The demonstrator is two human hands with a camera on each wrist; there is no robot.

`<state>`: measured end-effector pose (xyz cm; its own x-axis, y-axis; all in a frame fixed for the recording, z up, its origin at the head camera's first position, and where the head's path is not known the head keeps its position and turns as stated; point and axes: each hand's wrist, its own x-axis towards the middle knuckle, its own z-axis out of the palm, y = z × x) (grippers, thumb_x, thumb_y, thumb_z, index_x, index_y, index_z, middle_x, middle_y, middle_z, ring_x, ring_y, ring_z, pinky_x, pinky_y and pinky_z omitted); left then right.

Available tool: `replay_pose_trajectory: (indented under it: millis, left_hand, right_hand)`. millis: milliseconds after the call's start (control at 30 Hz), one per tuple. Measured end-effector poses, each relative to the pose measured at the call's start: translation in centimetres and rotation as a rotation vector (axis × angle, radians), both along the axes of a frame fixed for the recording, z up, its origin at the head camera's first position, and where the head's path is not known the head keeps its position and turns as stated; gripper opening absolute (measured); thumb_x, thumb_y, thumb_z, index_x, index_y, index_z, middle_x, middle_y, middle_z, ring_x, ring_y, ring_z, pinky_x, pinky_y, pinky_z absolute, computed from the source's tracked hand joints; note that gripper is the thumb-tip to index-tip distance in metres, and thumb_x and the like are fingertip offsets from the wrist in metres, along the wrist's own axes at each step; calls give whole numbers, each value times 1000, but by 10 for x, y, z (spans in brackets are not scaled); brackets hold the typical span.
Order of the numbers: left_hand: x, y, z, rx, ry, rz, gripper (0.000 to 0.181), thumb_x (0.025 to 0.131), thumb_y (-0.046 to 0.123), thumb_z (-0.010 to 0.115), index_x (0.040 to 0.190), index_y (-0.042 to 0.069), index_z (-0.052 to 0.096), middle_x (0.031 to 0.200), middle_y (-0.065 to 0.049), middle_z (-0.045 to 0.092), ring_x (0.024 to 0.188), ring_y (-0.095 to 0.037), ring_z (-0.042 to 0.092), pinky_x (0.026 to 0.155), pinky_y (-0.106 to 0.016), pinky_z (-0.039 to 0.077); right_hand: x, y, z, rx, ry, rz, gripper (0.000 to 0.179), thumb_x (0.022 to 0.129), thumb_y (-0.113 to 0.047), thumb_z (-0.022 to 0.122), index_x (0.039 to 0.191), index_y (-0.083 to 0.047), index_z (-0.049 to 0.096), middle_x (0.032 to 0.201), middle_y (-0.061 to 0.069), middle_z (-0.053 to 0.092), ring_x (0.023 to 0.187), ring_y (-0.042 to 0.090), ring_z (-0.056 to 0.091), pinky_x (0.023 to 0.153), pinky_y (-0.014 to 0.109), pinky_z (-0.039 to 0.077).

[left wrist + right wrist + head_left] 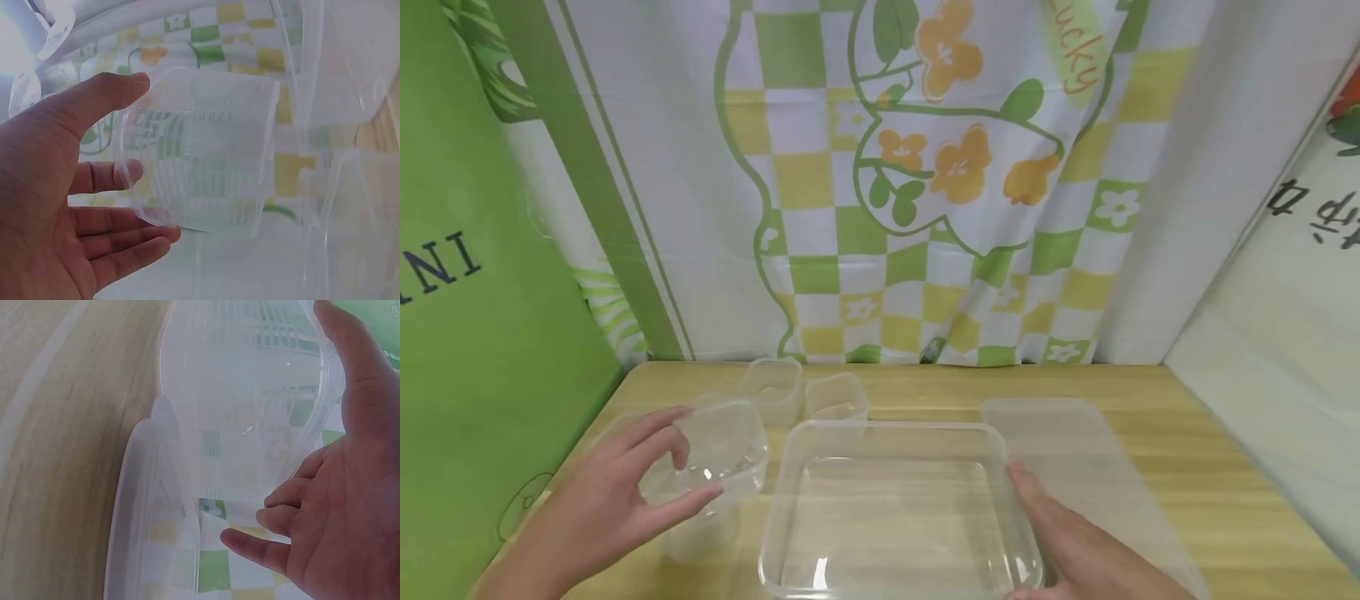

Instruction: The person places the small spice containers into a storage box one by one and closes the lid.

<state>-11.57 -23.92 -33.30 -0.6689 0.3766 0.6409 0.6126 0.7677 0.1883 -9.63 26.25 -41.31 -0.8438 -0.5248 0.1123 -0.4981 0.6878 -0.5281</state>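
Observation:
My left hand (606, 479) is at a small clear plastic container (737, 446) on the left side. In the left wrist view, thumb and fingers bend about the rim of this container (200, 156), whose base stands off the tabletop. A large rectangular clear container (895, 429) stands in front of me with its opening up. Along its right side rests my right hand (1082, 542), fingers fairly straight. The right wrist view has that hand (331, 512) beside the container wall (250, 406), thumb at the rim; contact of the other fingertips is unclear.
Two more small clear containers (772, 392) stand at the back left of the wooden table (925, 383). A flat translucent lid (1075, 442) lies to the right. Patterned fabric (940, 275) hangs behind, with a green panel (475, 350) on the left.

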Motion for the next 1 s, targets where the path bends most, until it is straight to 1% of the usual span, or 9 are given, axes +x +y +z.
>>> replay_pose_trajectory:
  millis: [67,167,300,400,500,667,733,833,1000]
  left_hand:
    - [-4,9,-1,22,-13,-41,48,69,32,95,84,29,49,128,-5,67,87,-20,69,64,-17,39]
    - [-10,23,-2,38,-34,-89,46,72,33,94,86,29,50,132,-3,65,87,-17,70,60,-17,42]
    - [-22,47,-5,30,-39,-135,42,79,46,88,87,26,52,136,-4,64,108,-27,69,66,-27,50]
    - [-32,65,-9,24,-47,-171,44,84,55,82,87,22,54,137,-8,64,98,-24,70,66,-31,51]
    - [-39,80,-13,12,-80,-201,45,85,59,78,88,21,54,138,-11,63,84,-19,69,64,-29,50]
    - [-49,106,-13,23,-133,-275,46,79,51,86,87,18,55,139,-11,62,105,-29,70,70,-33,55]
    - [-53,116,-12,34,-133,-307,47,76,47,90,86,17,55,138,-10,64,114,-32,67,73,-33,55]
    - [-58,129,-10,25,-135,-344,49,73,44,93,84,16,55,134,-11,65,114,-30,67,71,-30,55]
    - [-63,147,-10,-11,-197,-394,48,75,45,92,81,14,56,130,-13,67,120,-30,64,85,-34,57]
  right_hand:
    - [0,1,-1,26,62,15,128,80,-57,83,165,-7,2,165,25,17,143,38,30,107,47,40]
    - [1,1,-4,26,89,28,127,80,-60,82,165,-6,2,164,28,18,142,40,31,106,50,40]
    - [-1,3,-6,14,128,40,127,80,-61,81,164,-4,4,162,31,21,141,42,33,110,35,33]
    - [-2,4,-7,25,171,43,128,79,-63,80,163,-1,6,159,35,24,138,46,36,111,26,25]
    - [-4,3,-8,55,189,47,129,79,-64,80,163,1,6,158,37,26,137,48,38,110,31,30]
    - [-2,2,-8,71,175,27,129,79,-65,79,163,0,7,158,35,26,138,45,38,107,42,37]
    - [0,1,-6,56,162,19,127,79,-65,79,163,-1,8,159,34,26,139,44,37,109,37,32]
    - [1,1,-4,30,141,11,126,80,-63,79,164,-3,8,160,31,25,141,40,34,110,26,23]
    - [3,0,-4,5,132,11,125,80,-61,81,164,-2,9,162,30,22,143,41,31,111,13,13]
